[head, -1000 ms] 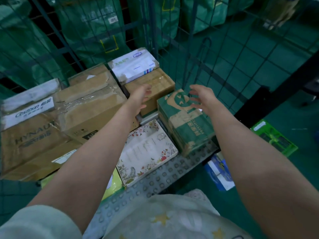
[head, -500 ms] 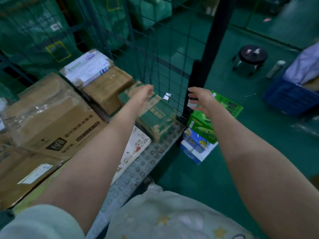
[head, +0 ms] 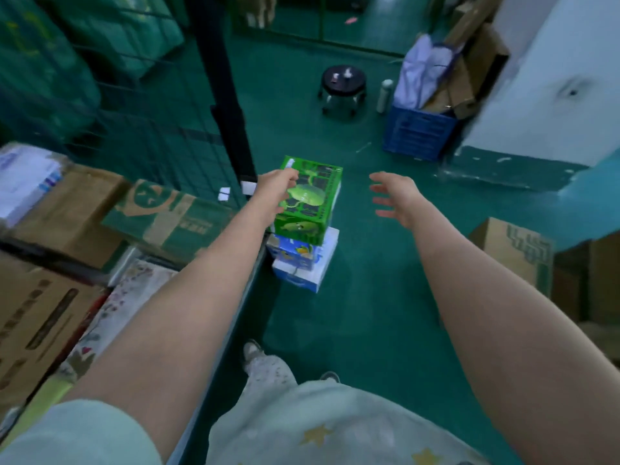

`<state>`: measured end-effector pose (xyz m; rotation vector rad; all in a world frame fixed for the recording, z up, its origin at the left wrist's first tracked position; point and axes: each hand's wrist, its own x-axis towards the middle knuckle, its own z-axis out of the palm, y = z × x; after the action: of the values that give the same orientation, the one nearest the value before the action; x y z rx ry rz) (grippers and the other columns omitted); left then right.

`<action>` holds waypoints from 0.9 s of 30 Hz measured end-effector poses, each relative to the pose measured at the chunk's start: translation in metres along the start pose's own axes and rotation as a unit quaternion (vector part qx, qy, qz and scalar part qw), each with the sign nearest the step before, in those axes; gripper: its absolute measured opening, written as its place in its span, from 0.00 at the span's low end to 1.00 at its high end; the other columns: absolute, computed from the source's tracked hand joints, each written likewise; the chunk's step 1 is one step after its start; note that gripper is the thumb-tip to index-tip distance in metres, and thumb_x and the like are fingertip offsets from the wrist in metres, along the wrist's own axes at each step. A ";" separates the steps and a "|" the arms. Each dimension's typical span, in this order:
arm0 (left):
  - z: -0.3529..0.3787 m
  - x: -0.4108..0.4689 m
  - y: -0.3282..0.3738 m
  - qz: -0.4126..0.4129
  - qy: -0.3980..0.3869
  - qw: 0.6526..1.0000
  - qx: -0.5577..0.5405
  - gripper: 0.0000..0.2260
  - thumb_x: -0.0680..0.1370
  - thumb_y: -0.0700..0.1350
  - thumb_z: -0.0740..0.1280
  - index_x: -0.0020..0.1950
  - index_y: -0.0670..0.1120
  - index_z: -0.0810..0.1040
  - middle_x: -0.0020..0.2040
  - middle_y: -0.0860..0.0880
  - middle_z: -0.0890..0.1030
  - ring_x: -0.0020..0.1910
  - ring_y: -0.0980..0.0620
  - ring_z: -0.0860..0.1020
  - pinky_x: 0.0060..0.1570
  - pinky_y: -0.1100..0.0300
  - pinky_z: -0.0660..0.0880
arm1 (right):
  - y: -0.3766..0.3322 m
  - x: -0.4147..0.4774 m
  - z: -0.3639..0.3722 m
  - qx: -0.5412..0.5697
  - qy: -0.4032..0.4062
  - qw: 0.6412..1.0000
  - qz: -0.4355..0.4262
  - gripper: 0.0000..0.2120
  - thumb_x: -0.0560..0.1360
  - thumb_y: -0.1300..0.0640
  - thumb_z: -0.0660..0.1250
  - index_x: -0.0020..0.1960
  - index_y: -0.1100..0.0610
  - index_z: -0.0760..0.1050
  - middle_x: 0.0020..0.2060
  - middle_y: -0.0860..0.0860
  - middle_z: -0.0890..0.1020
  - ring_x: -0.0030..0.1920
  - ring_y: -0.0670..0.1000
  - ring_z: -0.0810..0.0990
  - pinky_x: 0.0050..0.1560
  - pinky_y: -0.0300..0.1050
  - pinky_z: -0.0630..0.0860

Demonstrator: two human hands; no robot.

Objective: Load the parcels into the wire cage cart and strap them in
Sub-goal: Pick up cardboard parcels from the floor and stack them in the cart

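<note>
A bright green box (head: 313, 196) sits on top of a blue and white box (head: 302, 263) on the floor, just outside the wire cage cart (head: 151, 142). My left hand (head: 273, 193) reaches over the cart's corner and touches the green box's left side with loosely extended fingers. My right hand (head: 394, 199) hovers open to the right of the box with fingers spread, holding nothing. Inside the cart lie several parcels: a green and brown carton (head: 167, 219), a brown carton (head: 67, 209), a floral box (head: 134, 286) and a large brown carton (head: 33, 323).
The cart's black corner post (head: 228, 105) rises just left of the green box. On the green floor stand a black stool (head: 342, 85), a bottle (head: 384, 95), a blue crate (head: 419, 132) and cardboard boxes (head: 513, 253) at the right. My feet are near the cart's edge.
My view has swung right, away from the cart's inside toward the floor. Both hands left the green and brown carton and moved to the green box; the left now touches it.
</note>
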<state>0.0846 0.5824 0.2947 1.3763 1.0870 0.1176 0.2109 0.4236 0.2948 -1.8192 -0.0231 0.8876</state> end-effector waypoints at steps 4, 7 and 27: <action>0.059 -0.006 0.010 0.010 -0.050 0.998 0.041 0.05 0.78 0.47 0.61 0.52 0.50 0.74 0.49 0.51 0.75 0.50 0.49 0.71 0.47 0.57 0.63 | 0.019 -0.008 -0.058 0.044 0.054 0.997 0.017 0.17 0.78 0.52 0.63 0.65 0.55 0.71 0.61 0.53 0.75 0.61 0.56 0.74 0.57 0.52 0.72; 0.096 -0.006 0.015 0.014 -0.091 0.994 0.066 0.05 0.78 0.46 0.61 0.52 0.50 0.74 0.51 0.50 0.75 0.52 0.49 0.70 0.51 0.56 0.63 | 0.032 -0.013 -0.093 0.068 0.092 0.993 0.027 0.17 0.78 0.52 0.63 0.66 0.55 0.71 0.59 0.52 0.75 0.59 0.54 0.75 0.58 0.52 0.73; 0.355 0.003 0.048 0.024 -0.286 0.930 0.228 0.10 0.77 0.46 0.62 0.57 0.49 0.76 0.54 0.51 0.76 0.55 0.49 0.72 0.53 0.54 0.66 | 0.096 -0.001 -0.290 0.201 0.279 0.930 0.129 0.19 0.78 0.52 0.64 0.67 0.56 0.70 0.60 0.52 0.76 0.58 0.53 0.74 0.59 0.51 0.73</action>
<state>0.3480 0.3414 0.2685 1.7052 0.5992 -0.5076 0.3412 0.1488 0.2646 -1.6378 0.7222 0.4718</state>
